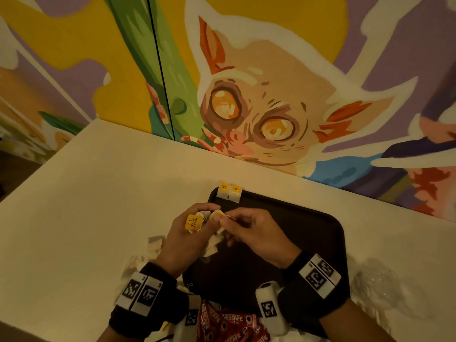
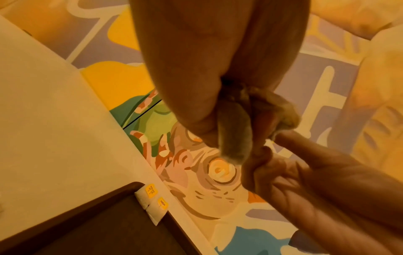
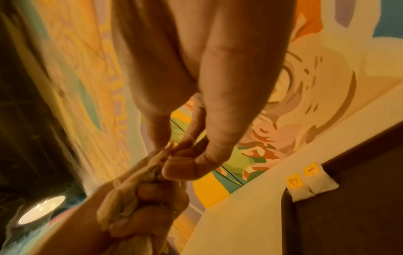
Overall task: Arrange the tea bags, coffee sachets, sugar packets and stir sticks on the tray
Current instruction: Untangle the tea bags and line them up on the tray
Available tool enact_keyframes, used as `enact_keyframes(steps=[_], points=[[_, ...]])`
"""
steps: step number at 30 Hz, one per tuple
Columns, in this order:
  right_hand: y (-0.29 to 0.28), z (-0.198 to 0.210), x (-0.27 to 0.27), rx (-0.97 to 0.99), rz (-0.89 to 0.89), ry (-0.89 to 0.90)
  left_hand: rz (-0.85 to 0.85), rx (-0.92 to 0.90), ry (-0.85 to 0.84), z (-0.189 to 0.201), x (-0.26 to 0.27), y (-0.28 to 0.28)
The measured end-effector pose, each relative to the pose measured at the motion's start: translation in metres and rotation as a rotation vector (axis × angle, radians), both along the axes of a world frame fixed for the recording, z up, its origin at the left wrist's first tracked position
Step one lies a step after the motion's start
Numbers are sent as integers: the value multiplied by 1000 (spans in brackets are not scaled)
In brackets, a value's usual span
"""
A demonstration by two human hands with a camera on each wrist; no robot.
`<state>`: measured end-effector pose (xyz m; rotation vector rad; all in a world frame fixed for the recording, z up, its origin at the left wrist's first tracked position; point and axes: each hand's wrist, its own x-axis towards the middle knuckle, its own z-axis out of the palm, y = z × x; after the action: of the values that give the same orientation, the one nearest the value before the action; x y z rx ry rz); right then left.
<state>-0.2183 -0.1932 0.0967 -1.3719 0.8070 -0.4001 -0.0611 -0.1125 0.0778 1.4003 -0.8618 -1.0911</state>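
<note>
Head view: left hand (image 1: 182,236) clutching bunched white paper tea bags with yellow tags (image 1: 209,233) above the dark plastic tray (image 1: 328,233); right hand (image 1: 256,233) pinching a thin string (image 1: 230,216) just rightward. Left wrist view: fingers (image 2: 196,120) clamped on bags. Right wrist view: fingertips (image 3: 183,170) together on string.

The tray (image 1: 308,233) is dark brown, on a cream-white counter (image 1: 98,193). At the tray's far left corner two white tea bags (image 1: 229,192) carry yellow tags, one with dark lettering. A yellow tag (image 1: 193,222) also shows by the left hand (image 1: 182,233). At the tray's near edge lie red coffee sachets (image 1: 229,322) with white lettering. Both wrists wear black bands (image 1: 148,292) with black-and-white square-code patches. The wall mural (image 1: 246,107) shows yellow, purple, green, orange and tan.
</note>
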Motion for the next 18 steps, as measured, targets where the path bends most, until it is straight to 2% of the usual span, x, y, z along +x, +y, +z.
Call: enact_keyframes(steps=[3, 9, 15, 18], points=[[8, 0, -9, -69, -22, 3, -3, -33, -29, 2, -4, 6], [18, 7, -20, -65, -139, -61, 7, 34, 50, 3, -7, 22], [20, 15, -30, -71, -152, -71, 42, 134, 351, 2, -2, 27], [23, 17, -33, -72, -131, -87, 53, 92, 400, 5, 0, 26]])
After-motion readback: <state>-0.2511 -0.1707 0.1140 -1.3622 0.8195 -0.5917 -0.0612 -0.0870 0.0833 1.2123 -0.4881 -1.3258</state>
